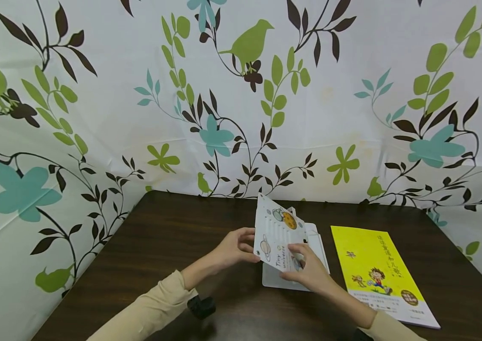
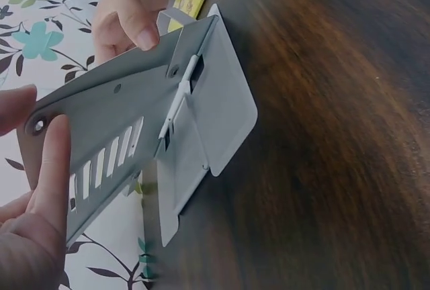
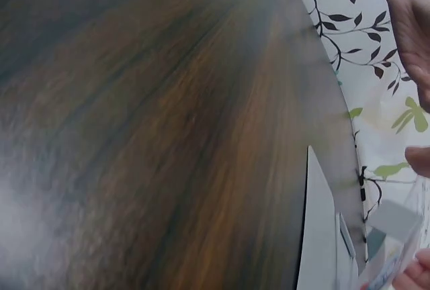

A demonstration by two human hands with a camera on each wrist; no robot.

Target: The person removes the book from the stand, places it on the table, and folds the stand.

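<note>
A white metal book stand (image 1: pixel 276 234) printed with planets and "Tiny universe" stands partly unfolded on the table, its slotted panel tilted up from a flat base (image 1: pixel 280 280). My left hand (image 1: pixel 237 246) pinches the panel's left edge; in the left wrist view a thumb and a finger (image 2: pixel 55 169) sit on both faces by a corner hole. On the lower right part of the panel, my right hand (image 1: pixel 309 270) grips with thumb and fingers. The plain grey back (image 2: pixel 107 109) and the hinge (image 2: pixel 178 105) show in the left wrist view. In the right wrist view the stand's base (image 3: pixel 319 229) is partly cut off.
To the right of the stand lies a yellow book (image 1: pixel 377 265) with a cartoon child on its cover. The dark wooden table (image 1: pixel 172 222) ends at a patterned cloth (image 1: pixel 241 142) hanging behind it. A black strap device (image 1: pixel 201 307) is at the left wrist.
</note>
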